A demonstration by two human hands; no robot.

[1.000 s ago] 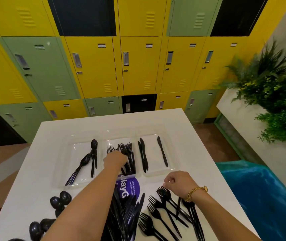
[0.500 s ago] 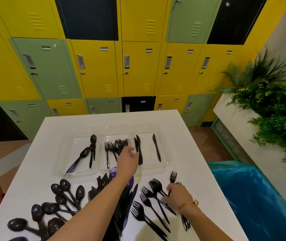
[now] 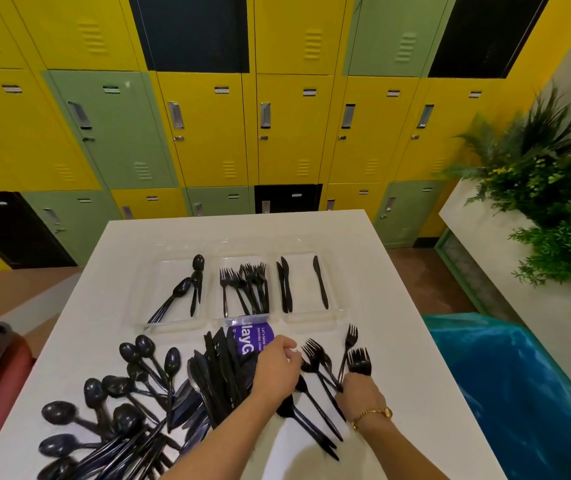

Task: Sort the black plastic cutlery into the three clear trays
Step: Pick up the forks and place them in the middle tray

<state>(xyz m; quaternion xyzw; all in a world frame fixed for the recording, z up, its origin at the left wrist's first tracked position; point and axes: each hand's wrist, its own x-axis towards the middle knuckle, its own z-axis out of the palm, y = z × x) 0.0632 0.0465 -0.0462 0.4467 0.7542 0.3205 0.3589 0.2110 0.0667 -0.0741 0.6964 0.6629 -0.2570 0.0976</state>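
Gripping fork handles at 5 o'clock on the table [image 3: 398, 341], the right hand [image 3: 360, 394] holds several forks [image 3: 358, 362]. The left hand [image 3: 275, 370], fingers loosely curled, rests on loose forks at 6 o'clock; whether it grips one cannot be told. Trays [image 3: 308, 318] lie at 12 o'clock, holding spoons [image 3: 192, 289], forks and knives [image 3: 320, 287]; the pile [image 3: 214, 375] lies at 7 o'clock.

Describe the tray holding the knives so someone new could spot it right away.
On the white table, three clear trays sit in a row at the far end. The knife tray is the rightmost one. It holds only three knives, unlike the spoon and fork trays beside it.
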